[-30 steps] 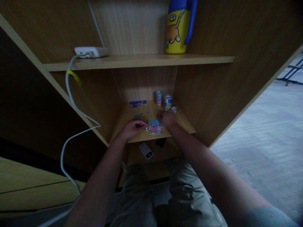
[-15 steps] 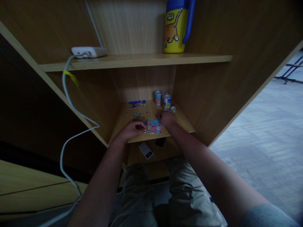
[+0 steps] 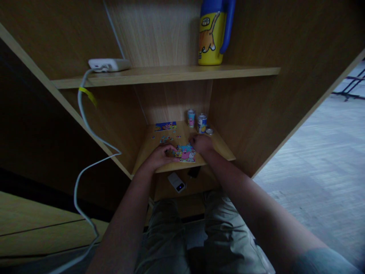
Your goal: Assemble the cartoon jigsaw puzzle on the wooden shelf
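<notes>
A partly joined picture puzzle (image 3: 186,153) in pink, blue and yellow lies near the front edge of the lower shelf (image 3: 225,152). At its left edge is my left hand (image 3: 162,156), thumb and fingers spread apart around its left side. My right hand (image 3: 201,144) rests at the puzzle's upper right corner with its fingers curled together; whatever they hold is hidden. Loose puzzle pieces (image 3: 166,139) are scattered behind the puzzle. Farther back lies a flat colourful picture card (image 3: 165,126).
Two small printed cans (image 3: 191,118) (image 3: 202,124) and a round lid (image 3: 209,131) stand at the back right. Above, a shelf holds a yellow and blue bottle (image 3: 210,38) and a white device (image 3: 110,64) with a hanging cable (image 3: 98,137). Below lies a white power bank (image 3: 176,182).
My left hand's thumb and fingers have spread apart, and the hand now reaches along the puzzle's left side. My right hand has stayed at nearly the same place.
</notes>
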Available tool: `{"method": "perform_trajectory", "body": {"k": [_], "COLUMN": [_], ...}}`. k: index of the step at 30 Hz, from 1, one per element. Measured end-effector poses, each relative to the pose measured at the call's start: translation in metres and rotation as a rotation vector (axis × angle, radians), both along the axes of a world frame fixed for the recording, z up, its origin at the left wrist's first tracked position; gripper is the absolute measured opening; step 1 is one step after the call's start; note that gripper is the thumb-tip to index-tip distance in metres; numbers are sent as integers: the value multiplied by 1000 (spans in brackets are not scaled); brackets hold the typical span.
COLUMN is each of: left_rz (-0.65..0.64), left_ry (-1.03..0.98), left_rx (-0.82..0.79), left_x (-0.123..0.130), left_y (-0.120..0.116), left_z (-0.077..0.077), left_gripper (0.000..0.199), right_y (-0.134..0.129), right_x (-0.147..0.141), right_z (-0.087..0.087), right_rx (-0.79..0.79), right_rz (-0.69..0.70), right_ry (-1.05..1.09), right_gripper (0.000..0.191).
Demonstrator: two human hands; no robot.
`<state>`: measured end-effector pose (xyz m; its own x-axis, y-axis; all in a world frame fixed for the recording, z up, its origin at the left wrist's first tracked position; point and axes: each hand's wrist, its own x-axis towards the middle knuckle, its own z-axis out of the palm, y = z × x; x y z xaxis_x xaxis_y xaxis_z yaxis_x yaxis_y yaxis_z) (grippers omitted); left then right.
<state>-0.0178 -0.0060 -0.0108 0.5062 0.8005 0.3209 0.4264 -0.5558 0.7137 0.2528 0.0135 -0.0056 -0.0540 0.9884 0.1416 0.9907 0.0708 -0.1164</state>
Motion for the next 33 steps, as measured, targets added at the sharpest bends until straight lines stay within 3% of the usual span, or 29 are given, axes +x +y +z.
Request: {"method": "perform_trajectory", "body": {"k": [10,19,28,33], "left_rz": [-132,-84,223,290], "left_ry": [-33,-16,-21,23], "left_rx": [0,4,99,195], "left_x": [-1,2,1,-2], "left_y": [3,-1,-5,-25], "left_z": [-2,1,3,4], "left_gripper": [39,41,30,20], "right_y": [-1,-2,-5,-5], "right_x": [0,-1,-2,-2], "right_z": [3,4,9,10], "right_rx": [-18,-21,-54,-43], "right_rz": [-5,-3,-19,2], "right_ry": [8,7,12,9], "right_gripper": [55,56,58,58]}}
